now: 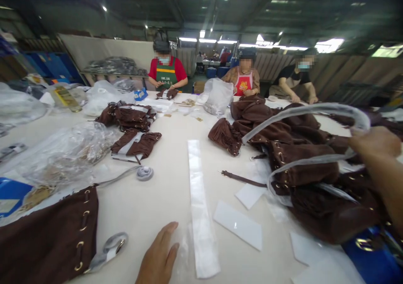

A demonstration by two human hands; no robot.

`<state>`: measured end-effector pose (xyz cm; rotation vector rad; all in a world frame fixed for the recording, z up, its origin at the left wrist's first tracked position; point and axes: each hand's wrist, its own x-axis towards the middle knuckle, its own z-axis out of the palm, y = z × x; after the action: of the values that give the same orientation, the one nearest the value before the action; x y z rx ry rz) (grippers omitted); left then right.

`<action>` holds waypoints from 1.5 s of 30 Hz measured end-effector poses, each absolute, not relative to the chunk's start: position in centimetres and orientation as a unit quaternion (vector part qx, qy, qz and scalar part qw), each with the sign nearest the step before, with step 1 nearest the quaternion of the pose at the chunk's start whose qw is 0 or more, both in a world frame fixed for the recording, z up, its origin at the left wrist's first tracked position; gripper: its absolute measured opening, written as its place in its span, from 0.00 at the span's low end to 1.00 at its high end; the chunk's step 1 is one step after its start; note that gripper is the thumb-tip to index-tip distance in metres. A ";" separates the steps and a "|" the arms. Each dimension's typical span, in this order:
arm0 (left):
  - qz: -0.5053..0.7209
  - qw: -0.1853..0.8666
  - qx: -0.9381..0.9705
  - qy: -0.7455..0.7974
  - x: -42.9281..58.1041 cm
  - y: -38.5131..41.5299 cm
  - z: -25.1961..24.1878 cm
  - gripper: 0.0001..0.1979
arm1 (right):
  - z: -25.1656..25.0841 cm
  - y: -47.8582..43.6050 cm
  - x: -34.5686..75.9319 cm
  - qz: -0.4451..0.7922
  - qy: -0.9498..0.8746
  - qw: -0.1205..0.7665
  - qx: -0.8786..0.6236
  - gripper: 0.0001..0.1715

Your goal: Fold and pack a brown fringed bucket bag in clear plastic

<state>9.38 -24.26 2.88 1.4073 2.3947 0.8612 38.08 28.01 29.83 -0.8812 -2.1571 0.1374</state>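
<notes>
Step in hand (judged from the layout): handling a wrapped band [315, 108] at the pile of brown bags [302, 162].

Right hand: the right hand [376, 143] is raised at the right of the table [171, 162], with its fingers closed around the wrapped band. The band forms a raised loop over the bags; both runs lead back into the pile. Whether either end is fastened to a bag cannot be determined.

Left hand: the left hand [157, 254] is at the near edge of the view, fingers extended, thumb apart, gripping nothing visible. Clear film [184, 244] lies just beside it; contact cannot be confirmed. A long white strip [201, 208] lies flat to the right of the film.

Adjacent items: white cards [239, 225] lie between the strip and the pile. A narrow brown strap [242, 179] extends from the pile toward the strip. At the lower left lies another brown bag [53, 238] with metal eyelets.

Next move (judged): it calls for a firm right grip and free slack in the loop. Caution: the band could snag on the bags or drag the cards. The left hand appears available for support.
</notes>
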 end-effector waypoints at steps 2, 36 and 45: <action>0.295 0.112 0.468 0.825 10.3 -22.8 2.1 0.25 | 27.6 25.8 38.5 -0.028 -0.815 0.417 -0.402 0.39; 0.657 0.320 0.185 0.657 7.8 -14.5 2.4 0.30 | 2.8 -8.4 14.7 0.260 -0.871 0.187 -0.372 0.29; 0.671 0.297 0.136 0.666 6.7 -17.5 2.0 0.31 | -2.4 -10.7 14.7 0.254 -0.885 0.245 -0.303 0.31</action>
<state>6.68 -17.46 2.02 0.3610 1.7706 1.7831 14.71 -10.72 -2.39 -0.8263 -2.4177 0.6937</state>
